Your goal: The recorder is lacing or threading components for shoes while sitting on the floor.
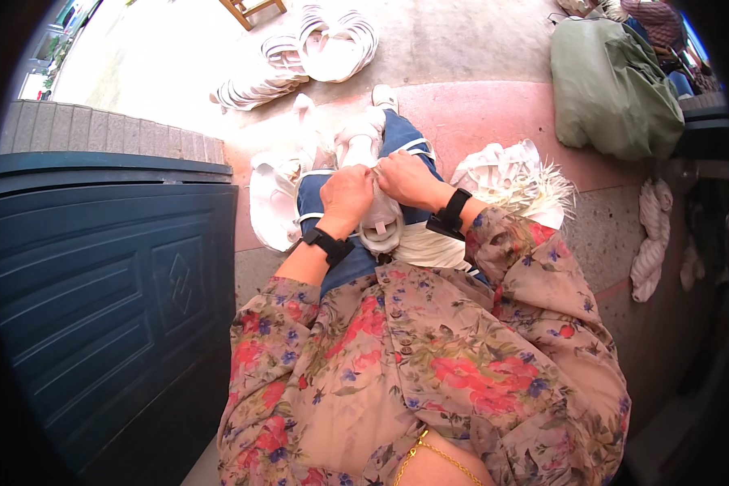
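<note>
A long white fabric piece (pixel 381 225) lies over my lap between my knees, with a loop-like lower end. My left hand (pixel 348 197) is closed on it from the left, its fingertips pinched together. Pressed close beside it, my right hand (pixel 411 180) also pinches the fabric. The two sets of fingertips almost touch, and the exact spot they grip is partly hidden by the fingers. More crumpled white cloth (pixel 275 206) hangs by my left knee. Past my right thigh lies a white bundle (pixel 514 182) with frayed, fringed ends.
Coiled white fabric bundles (pixel 336 44) rest on the floor ahead, near a wooden stool (pixel 253 10). A large green sack (pixel 616 89) stands at the far right. A dark blue panelled door (pixel 113 300) is on my left. A twisted white cloth (pixel 651 239) lies at right.
</note>
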`<act>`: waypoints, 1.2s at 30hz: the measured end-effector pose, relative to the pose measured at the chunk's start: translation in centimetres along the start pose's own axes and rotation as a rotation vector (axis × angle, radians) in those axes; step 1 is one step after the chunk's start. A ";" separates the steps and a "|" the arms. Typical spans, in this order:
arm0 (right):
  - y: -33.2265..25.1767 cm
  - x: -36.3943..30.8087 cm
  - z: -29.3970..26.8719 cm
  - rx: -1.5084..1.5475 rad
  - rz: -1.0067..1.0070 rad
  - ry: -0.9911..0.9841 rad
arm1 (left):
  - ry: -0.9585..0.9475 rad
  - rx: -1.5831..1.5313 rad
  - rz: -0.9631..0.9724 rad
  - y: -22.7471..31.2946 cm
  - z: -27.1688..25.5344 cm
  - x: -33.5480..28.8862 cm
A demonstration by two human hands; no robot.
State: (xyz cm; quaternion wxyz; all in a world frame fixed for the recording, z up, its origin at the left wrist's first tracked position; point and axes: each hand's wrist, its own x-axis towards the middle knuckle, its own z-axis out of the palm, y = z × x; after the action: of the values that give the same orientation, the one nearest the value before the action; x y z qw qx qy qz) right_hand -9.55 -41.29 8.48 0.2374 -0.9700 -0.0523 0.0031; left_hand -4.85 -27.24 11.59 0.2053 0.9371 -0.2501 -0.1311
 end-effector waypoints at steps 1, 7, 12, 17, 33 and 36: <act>0.2 0.3 0.2 0.003 0.024 -0.082 | 0.009 0.076 0.019 0.2 0.3 0.1; 1.5 0.6 0.8 0.185 -0.064 -0.012 | 0.169 0.238 0.140 0.3 2.4 0.3; -0.4 -0.4 -0.2 0.324 -0.061 0.195 | 0.262 0.287 0.262 0.4 1.4 -0.6; -2.9 -2.1 -1.4 0.116 -0.310 0.093 | -0.124 -0.191 0.028 -1.4 -2.5 -4.7; -2.1 -0.4 -2.1 0.835 0.484 -0.114 | 0.055 -0.077 0.044 -5.0 -1.6 0.6; -2.2 -0.6 -0.9 0.731 0.329 0.070 | 0.049 0.092 0.060 -4.4 -1.7 0.6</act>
State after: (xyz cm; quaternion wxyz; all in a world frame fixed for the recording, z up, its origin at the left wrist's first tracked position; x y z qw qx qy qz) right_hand -10.36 -39.81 10.30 0.5646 -0.8167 0.1162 0.0262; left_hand -1.88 -23.50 11.01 0.1720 0.9405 -0.2790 -0.0902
